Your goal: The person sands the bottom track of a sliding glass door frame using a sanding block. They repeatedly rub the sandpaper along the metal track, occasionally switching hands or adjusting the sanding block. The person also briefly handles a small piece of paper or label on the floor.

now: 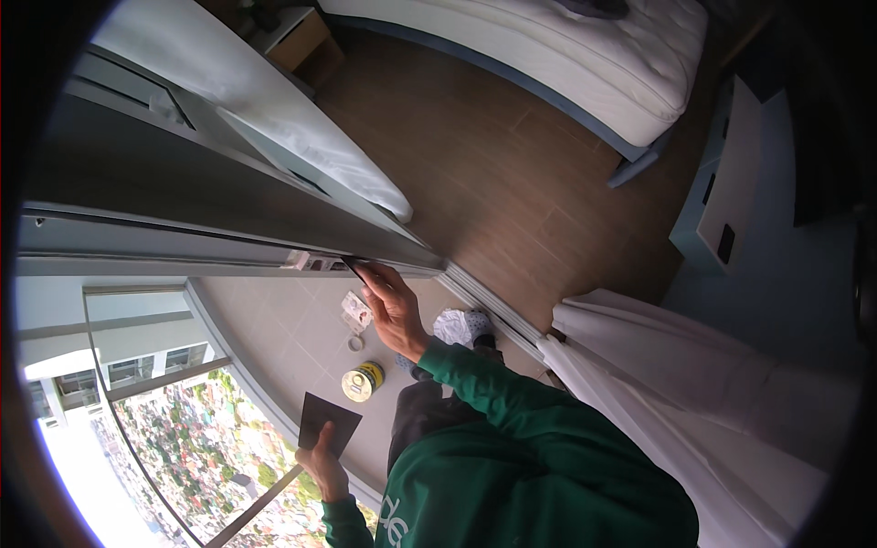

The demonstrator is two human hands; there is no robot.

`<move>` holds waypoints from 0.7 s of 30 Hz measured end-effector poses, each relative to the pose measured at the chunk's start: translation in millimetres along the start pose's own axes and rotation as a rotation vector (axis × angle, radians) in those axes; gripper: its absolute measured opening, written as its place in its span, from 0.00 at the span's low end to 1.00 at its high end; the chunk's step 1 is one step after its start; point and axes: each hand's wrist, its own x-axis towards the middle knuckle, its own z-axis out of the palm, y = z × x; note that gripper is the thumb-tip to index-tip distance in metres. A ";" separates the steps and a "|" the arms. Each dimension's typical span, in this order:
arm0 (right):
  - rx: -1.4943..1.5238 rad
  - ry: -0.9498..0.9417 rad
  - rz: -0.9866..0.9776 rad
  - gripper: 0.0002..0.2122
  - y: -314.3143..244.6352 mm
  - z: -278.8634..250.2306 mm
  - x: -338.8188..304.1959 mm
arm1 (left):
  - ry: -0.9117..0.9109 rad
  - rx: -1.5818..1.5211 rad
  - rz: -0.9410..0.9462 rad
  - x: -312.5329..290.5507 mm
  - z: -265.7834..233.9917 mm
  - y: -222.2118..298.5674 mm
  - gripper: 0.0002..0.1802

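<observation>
My left hand (322,464) grips a dark, flat, square sheet (331,423) by its lower edge, with the thumb lying over its face. At the edge of the grey door frame (228,212), my right hand (391,309) is closed on a small, thin dark piece (353,266). That piece touches or nearly touches the frame; its kind is hard to make out. Beside its tip, the frame has a patch of whitish and pinkish marks (311,261). A yellow can (363,381) with a pale top stands on the tiled floor between my hands.
On the tiles lie a roll of tape (355,342) and printed paper (356,310). My covered foot (461,326) is near the sliding-door track (498,310). A glass railing (151,402) borders the left. White curtains (676,411) hang at right; a bed (585,64) stands inside.
</observation>
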 end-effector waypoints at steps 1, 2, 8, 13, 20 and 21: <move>-0.029 0.003 -0.018 0.15 1.5 0.8 -1.2 | 0.011 0.018 -0.010 -0.9 -0.7 -1.3 0.17; -0.056 0.004 -0.039 0.15 3.0 2.2 -2.3 | 0.008 -0.001 -0.045 -1.4 -2.5 -3.0 0.20; -0.024 -0.169 -0.024 0.14 9.8 -22.2 16.9 | -0.015 -0.068 -0.100 0.6 -5.7 -20.3 0.26; -0.058 -0.476 -0.165 0.12 7.6 -74.3 27.9 | 0.038 -0.091 -0.012 5.6 10.1 -22.5 0.15; 0.161 -0.350 0.537 0.14 -46.6 -104.5 -52.8 | -0.138 -0.503 -0.057 10.3 15.7 12.0 0.16; 0.175 -0.337 0.554 0.14 -50.4 -104.7 -55.5 | -0.195 -0.451 -0.011 13.3 15.5 11.5 0.17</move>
